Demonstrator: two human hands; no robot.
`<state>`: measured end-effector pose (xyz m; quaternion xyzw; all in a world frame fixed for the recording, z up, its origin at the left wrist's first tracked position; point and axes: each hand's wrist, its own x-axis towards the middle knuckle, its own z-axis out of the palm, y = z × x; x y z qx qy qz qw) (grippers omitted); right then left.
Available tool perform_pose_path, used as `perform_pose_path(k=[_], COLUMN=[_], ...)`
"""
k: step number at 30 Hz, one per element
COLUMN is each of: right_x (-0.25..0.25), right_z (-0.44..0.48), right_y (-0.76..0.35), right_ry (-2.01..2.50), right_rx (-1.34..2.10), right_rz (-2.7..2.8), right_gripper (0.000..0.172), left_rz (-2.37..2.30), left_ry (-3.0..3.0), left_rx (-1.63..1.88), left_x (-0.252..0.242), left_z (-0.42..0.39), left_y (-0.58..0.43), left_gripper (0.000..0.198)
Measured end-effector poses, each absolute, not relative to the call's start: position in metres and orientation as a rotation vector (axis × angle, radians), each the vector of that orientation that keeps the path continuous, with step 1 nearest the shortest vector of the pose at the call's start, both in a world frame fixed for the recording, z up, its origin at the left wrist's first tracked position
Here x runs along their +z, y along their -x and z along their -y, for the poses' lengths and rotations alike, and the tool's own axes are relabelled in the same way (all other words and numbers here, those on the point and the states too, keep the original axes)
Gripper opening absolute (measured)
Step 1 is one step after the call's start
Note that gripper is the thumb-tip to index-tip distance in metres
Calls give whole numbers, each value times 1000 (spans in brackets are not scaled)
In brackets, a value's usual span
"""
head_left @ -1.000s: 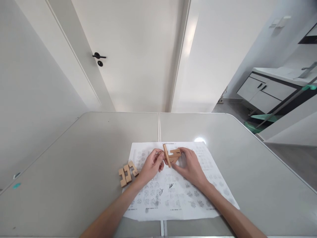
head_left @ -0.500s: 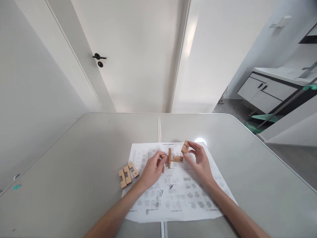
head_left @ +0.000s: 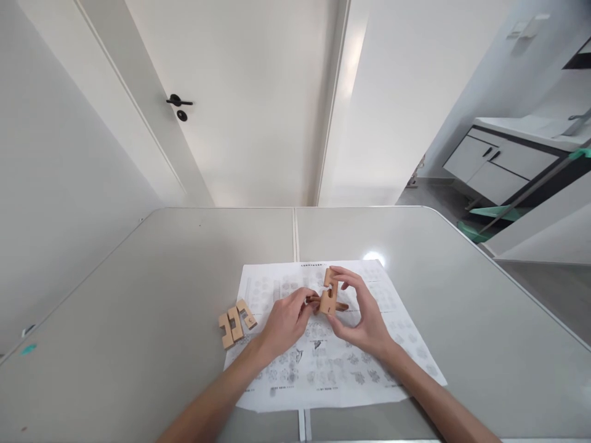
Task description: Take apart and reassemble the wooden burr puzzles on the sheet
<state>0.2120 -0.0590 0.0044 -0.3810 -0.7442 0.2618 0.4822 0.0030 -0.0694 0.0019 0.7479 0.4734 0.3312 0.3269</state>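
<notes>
Over the printed sheet point(head_left: 369, 363), my left hand point(head_left: 289, 314) pinches the end of wooden puzzle pieces point(head_left: 342, 306) joined crosswise, mostly hidden behind another piece. That other piece is a notched wooden block point(head_left: 329, 301), held upright between the thumb and fingers of my right hand point(head_left: 367, 307). Its notch faces left, and it stands against or just in front of the joined pieces; whether they touch I cannot tell. Left of my left hand, three loose notched wooden pieces point(head_left: 237, 323) lie side by side, partly on the sheet's edge.
A grey table point(head_left: 138, 320) with a seam down its middle lies under the sheet. Beyond it stand a white door point(head_left: 249, 111) with a black handle point(head_left: 179, 101) and a white wall. A sink cabinet point(head_left: 498, 160) is at the far right.
My right hand has brought its block left and turned it upright, in front of the joined pieces. My left hand still grips those, now turned so that they show less.
</notes>
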Motion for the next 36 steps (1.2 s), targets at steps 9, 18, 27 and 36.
perform_pose_path(k=[9, 18, 27, 36], right_x=[8, 9, 7, 4], right_z=[58, 55, 56, 53], right_y=[-217, -226, -222, -225], right_ry=[886, 892, 901, 936], right_rx=[716, 759, 810, 951], right_rz=[1851, 1905, 1990, 1921], right_gripper=[61, 64, 68, 61], left_rz=[-1268, -1233, -1213, -1220], left_ry=[-1935, -1869, -1855, -1815], left_rx=[803, 800, 825, 786], left_x=[0, -3, 0, 1], left_z=[67, 65, 64, 62], left_y=[0, 2, 3, 4], left_gripper=[20, 24, 30, 31])
